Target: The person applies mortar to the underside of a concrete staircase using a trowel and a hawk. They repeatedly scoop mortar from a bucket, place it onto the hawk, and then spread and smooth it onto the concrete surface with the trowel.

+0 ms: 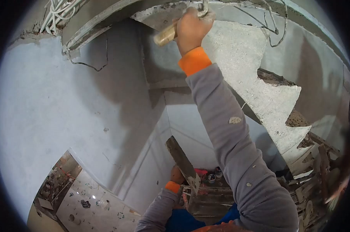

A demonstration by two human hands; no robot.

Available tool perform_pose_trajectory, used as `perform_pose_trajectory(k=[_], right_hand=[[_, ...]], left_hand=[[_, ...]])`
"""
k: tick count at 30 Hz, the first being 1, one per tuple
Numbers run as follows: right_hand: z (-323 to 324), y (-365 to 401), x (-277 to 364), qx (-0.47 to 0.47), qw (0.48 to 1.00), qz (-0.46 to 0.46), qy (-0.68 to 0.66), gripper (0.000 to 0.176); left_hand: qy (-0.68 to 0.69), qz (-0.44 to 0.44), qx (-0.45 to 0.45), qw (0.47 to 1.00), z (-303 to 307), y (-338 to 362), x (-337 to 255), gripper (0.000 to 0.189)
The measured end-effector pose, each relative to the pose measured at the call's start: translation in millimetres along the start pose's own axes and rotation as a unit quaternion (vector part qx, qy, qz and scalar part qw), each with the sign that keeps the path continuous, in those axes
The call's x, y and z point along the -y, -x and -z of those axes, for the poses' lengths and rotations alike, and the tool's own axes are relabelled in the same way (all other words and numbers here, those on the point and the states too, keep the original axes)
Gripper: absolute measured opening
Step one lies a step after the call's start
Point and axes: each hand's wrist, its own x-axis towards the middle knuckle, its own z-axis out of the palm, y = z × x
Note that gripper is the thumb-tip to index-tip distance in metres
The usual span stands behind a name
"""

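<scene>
My right hand (194, 29) is raised to the concrete edge overhead, its fingers wrapped round the wooden handle of a trowel (166, 35). A bent metal neck shows above the fist; the blade is hidden. Low in front of me, my left hand (177, 176) is closed at the side of a narrow, mortar-smeared wooden board (181, 156), which tilts upward. Some of its fingers are hidden behind the board. Both arms wear grey sleeves with orange cuffs, and dried specks mark the right sleeve.
A rough concrete stair underside (256, 91) with a stepped edge slopes down on the right. Bundled cables (60, 13) and loose wires (275, 33) hang overhead. Below are wooden planks (213, 203), cans (211, 178) and a spotted floor (91, 197). A pale wall (47, 104) stands left.
</scene>
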Motion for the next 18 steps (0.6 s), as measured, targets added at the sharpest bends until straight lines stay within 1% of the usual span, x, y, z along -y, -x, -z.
perform_pose_trajectory(k=[1, 2, 3, 4, 5, 7, 9, 11, 13, 14, 17, 18], right_hand=[[4, 3, 1, 0.008, 0.998, -0.039, -0.054, 0.025], [7, 5, 0, 0.016, 0.991, -0.078, -0.107, 0.026], [11, 2, -2, 0.009, 0.992, -0.074, -0.102, 0.026], [20, -5, -11, 0.001, 0.993, -0.070, -0.096, 0.027], [31, -15, -23, -0.008, 0.994, -0.066, -0.091, 0.027], [51, -42, -37, -0.008, 1.000, -0.027, 0.000, 0.025], [63, -60, -32, -0.018, 0.993, -0.062, 0.100, 0.026], [53, -80, -38, -0.024, 0.982, -0.012, 0.186, 0.026], [38, -94, -35, -0.030, 0.961, 0.040, 0.271, 0.028], [30, -95, -28, -0.056, 0.965, -0.023, 0.253, 0.033], [26, -89, 1, 0.012, 0.954, -0.086, 0.287, 0.032], [26, -85, 8, 0.034, 0.948, -0.108, 0.297, 0.032]], left_hand=[[0.026, 0.005, -0.004, 1.000, -1, -2, -4, 0.023], [-0.014, -0.013, 0.001, 1.000, -1, -1, -8, 0.023], [-0.054, -0.030, 0.005, 0.998, 0, -1, -12, 0.023], [-0.160, -0.070, 0.018, 0.984, 5, 2, -49, 0.022], [-0.266, -0.109, 0.030, 0.957, 8, 4, -70, 0.022], [-0.256, -0.115, 0.022, 0.960, 7, 3, -63, 0.022], [-0.255, -0.122, 0.020, 0.959, 6, 4, -64, 0.022], [-0.263, -0.132, 0.026, 0.956, 7, 5, -67, 0.022], [-0.229, -0.102, 0.037, 0.967, 7, 8, -75, 0.023], [-0.211, -0.087, 0.041, 0.973, 6, 8, -78, 0.023], [-0.186, -0.108, 0.033, 0.976, 7, 8, -78, 0.023], [-0.114, -0.072, 0.016, 0.991, 6, 8, -66, 0.023]])
